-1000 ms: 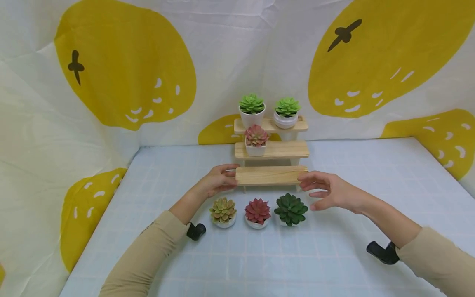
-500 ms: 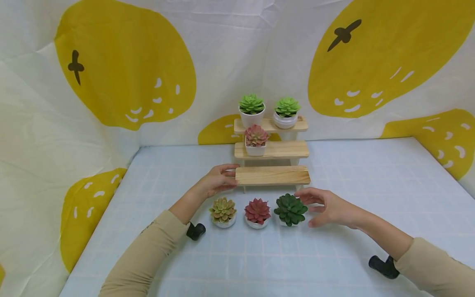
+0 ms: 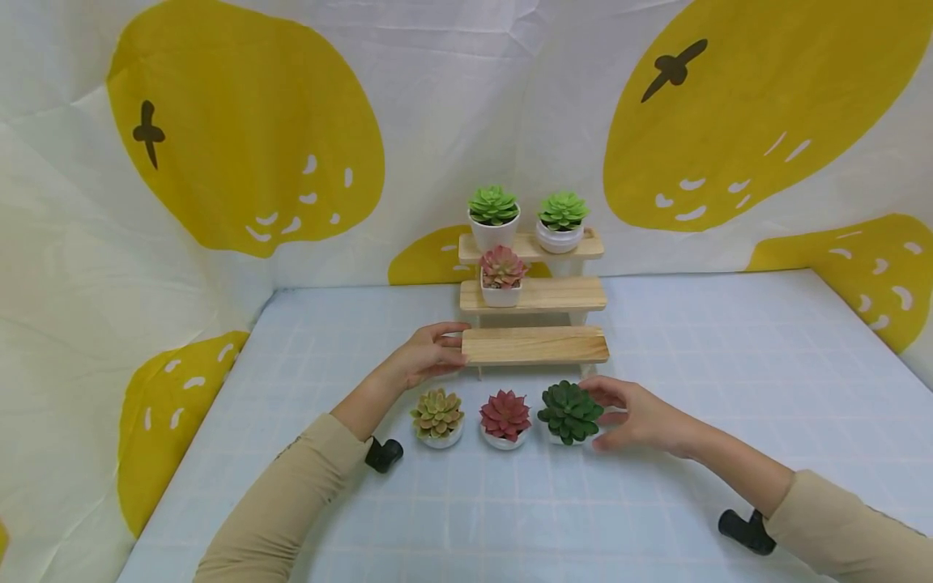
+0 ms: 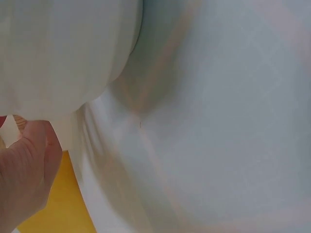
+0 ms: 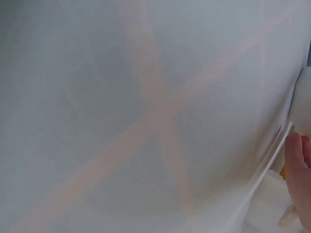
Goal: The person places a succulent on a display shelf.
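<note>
The three-step wooden stand (image 3: 561, 295) faces the person squarely, backed up near the rear wall; each lower step projects farther forward, probably so that no row hides another. On the top step stand two bright green succulents, one at the left (image 3: 493, 206), one toward the right (image 3: 562, 212); the middle step carries one pink succulent (image 3: 502, 267) at its left; the bottom step (image 3: 535, 346) bears no pot.

In front, on the checked cloth (image 3: 583, 518), three potted plants form a row: yellow-green succulent (image 3: 437, 413), red succulent (image 3: 505, 414), dark green succulent (image 3: 571, 411); the spacing appears chosen to give the fingers room around each pot.

Left hand (image 3: 426, 355): at the left end of the bottom step, fingers meeting its edge; presumably steadying the stand against shifting; whether they pinch the wood or only rest on it, I cannot tell, since a white pot (image 4: 63, 53) covers the fingertips in the left wrist view.

Right hand (image 3: 637, 417): at the right side of the dark green succulent; thumb toward the front, fingers toward the back, spread in a loose curve with a clear gap between; nothing appears grasped; contact with the pot cannot be confirmed; the plant sits upright on the cloth.
</note>
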The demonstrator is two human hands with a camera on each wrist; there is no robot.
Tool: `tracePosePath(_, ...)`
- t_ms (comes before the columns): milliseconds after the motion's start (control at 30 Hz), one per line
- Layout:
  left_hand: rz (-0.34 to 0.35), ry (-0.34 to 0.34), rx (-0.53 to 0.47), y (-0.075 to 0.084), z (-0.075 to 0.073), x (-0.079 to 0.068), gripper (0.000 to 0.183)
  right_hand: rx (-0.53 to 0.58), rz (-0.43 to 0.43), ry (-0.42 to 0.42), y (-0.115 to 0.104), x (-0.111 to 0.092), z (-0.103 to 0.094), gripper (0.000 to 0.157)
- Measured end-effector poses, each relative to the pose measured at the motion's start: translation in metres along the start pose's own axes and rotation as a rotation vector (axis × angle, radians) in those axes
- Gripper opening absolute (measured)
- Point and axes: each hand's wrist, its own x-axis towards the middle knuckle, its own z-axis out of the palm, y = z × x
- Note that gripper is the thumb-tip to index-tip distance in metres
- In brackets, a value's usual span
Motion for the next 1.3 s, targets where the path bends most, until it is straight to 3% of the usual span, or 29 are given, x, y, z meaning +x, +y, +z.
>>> tracePosePath(267, 0.0, 0.004, -0.007, 0.0, 0.0, 0.0, 0.06, -0.001, 0.051, 0.027, 0.001, 0.001, 0.005, 0.076)
tracePosePath(1300, -0.001, -0.01, -0.015, 0.001, 0.0, -0.001, 0.061, 0.037, -0.023, 0.053, -0.004, 0.006, 0.015, 0.066)
